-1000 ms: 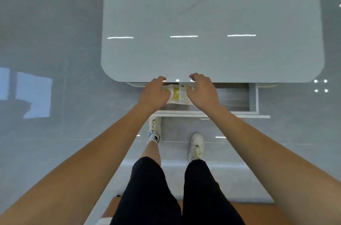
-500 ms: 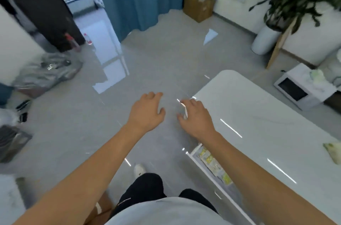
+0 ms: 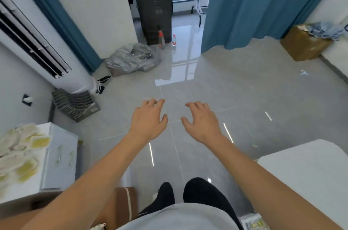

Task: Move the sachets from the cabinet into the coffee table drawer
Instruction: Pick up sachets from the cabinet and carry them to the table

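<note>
Change: both hands have left the drawer and its sachets, and the view has swung off the coffee table toward the floor, the window and the cabinet.
Left hand (image 3: 148, 120): held out over the floor, palm down, fingers (image 3: 153, 102) loosely spread and slightly bent, holding nothing.
Right hand (image 3: 202, 121): held out level with the left one, near it but apart, palm down, fingers (image 3: 197, 105) loosely spread, holding nothing.
Sachets (image 3: 20, 156): a blurred heap of pale and yellow-green packets lies on top of the cabinet at the left edge, well apart from both hands.
Cabinet (image 3: 60, 162): white, low, at lower left, its front facing the middle of the room.
Coffee table: only a rounded corner of the white tabletop (image 3: 308, 171) shows at lower right.
Drawer (image 3: 253, 223): a sliver at the bottom edge under the right forearm, with packets in it, too blurred to tell more.
Floor (image 3: 244, 88): glossy grey tiles with window glare.
Surroundings: a white standing air conditioner (image 3: 37, 47) at left, blue curtains (image 3: 254, 3), a cardboard box (image 3: 305, 45) at right, two bottles (image 3: 167, 40) beside a dark unit by the window.
</note>
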{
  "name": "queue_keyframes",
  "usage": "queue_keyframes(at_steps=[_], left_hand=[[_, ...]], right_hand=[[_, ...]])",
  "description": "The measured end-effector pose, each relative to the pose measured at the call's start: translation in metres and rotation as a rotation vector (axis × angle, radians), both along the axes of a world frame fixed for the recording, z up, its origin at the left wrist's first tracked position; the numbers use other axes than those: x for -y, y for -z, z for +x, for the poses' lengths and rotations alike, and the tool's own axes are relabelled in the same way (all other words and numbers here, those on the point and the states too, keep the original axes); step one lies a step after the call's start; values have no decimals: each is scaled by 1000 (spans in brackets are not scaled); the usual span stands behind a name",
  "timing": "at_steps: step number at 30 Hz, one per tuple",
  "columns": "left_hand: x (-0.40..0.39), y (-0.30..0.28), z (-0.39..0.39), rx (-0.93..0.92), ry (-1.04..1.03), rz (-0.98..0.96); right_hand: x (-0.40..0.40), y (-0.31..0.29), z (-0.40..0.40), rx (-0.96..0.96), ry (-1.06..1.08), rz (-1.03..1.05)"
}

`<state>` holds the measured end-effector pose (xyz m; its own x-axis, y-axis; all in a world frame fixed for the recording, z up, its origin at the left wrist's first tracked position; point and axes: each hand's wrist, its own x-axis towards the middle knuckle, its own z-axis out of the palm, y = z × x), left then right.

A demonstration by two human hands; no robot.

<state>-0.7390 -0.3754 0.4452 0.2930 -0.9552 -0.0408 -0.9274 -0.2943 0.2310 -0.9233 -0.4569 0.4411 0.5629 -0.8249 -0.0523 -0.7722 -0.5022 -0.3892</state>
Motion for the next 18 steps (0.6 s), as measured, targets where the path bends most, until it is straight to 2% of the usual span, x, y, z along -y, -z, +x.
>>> queue_keyframes(at_steps=[10,14,18], left_hand=[[56,20,182,-8,-425,10],[38,13,247,-16,-718,19],[-1,14,293,-21,-953,27]], right_hand=[[129,10,224,-43,-436,-18],[152,8,333,-39,-685,-27],[140,9,435,-34,-942,-27]])
